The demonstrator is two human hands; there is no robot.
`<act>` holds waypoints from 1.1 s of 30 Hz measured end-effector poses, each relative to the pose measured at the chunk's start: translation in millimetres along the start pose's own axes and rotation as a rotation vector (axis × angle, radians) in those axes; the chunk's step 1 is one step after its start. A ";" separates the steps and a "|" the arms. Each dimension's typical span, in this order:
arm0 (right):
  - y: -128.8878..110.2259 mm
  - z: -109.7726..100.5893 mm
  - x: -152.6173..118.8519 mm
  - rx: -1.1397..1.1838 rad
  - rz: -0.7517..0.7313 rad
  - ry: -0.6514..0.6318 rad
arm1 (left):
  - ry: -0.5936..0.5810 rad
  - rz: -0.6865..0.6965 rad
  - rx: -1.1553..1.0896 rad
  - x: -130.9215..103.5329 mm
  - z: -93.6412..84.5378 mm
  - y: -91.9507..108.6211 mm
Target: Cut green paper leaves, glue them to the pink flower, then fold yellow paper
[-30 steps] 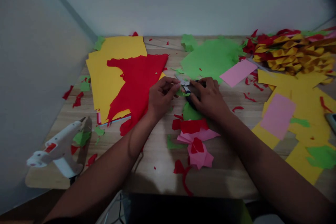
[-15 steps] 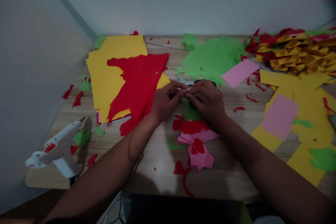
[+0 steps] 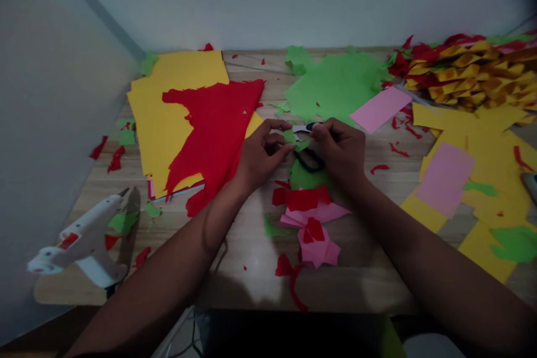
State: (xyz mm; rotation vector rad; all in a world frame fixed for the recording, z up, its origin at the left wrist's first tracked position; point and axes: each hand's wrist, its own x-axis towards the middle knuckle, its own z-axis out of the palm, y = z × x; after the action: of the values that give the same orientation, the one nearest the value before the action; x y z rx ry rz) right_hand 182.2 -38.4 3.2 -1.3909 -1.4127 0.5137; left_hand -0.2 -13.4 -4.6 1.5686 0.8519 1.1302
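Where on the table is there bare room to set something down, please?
Two front patches: between the left forearm and the pink star, but for a red speck; and between star and right forearm. It is crowded at right with yellow sheets and the gold pile, and around the scissors.

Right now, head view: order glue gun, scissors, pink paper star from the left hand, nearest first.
From the left hand:
1. Scissors: just to its right.
2. Pink paper star: right, toward the table's near edge.
3. Glue gun: far left, near the table corner.
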 end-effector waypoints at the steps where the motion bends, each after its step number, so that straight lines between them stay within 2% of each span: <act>1: 0.5 -1.0 0.6 -0.017 0.002 0.014 | 0.006 -0.015 -0.003 -0.1 0.4 0.8; 3: 1.1 -2.3 1.3 -0.062 -0.029 0.007 | 0.021 -0.035 -0.007 -0.6 1.1 2.6; 8: 0.3 -0.6 0.4 -0.146 -0.189 -0.166 | 0.048 -0.027 0.029 -2.3 1.8 6.5; 12: 0.5 0.5 0.8 -0.121 -0.214 -0.118 | 0.058 -0.012 0.078 -3.0 1.3 7.7; 18: 6.1 2.2 1.9 -0.095 -0.193 -0.072 | 0.187 0.096 0.072 3.2 -4.7 18.4; 22: 9.0 3.3 1.6 -0.145 -0.211 -0.124 | 0.318 0.132 -0.037 22.7 -13.8 32.5; 24: 1.0 -3.1 2.4 -0.197 -0.232 -0.160 | 0.339 0.054 -0.075 32.6 -18.8 44.1; 25: -6.8 -9.1 2.5 -0.221 -0.252 -0.189 | 0.313 -0.005 -0.050 34.9 -21.6 52.5; 27: -28.9 -26.8 0.2 -0.241 -0.297 -0.275 | 0.227 -0.022 0.014 30.5 -27.8 74.7; 29: -54.1 -48.5 -7.5 -0.207 -0.282 -0.341 | 0.133 0.038 0.068 13.3 -34.7 101.0; 31: -73.3 -67.9 -20.4 -0.162 -0.230 -0.443 | 0.116 0.073 0.118 -12.5 -42.0 124.1; 33: -80.9 -79.5 -34.5 -0.175 -0.185 -0.569 | 0.161 0.065 0.070 -40.4 -49.0 136.6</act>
State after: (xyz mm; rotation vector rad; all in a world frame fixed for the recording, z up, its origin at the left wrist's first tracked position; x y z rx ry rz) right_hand 206.0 -116.6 89.1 -1.2834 -2.0650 0.7127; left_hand -60.2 -71.9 120.5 1.5886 0.9613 1.2992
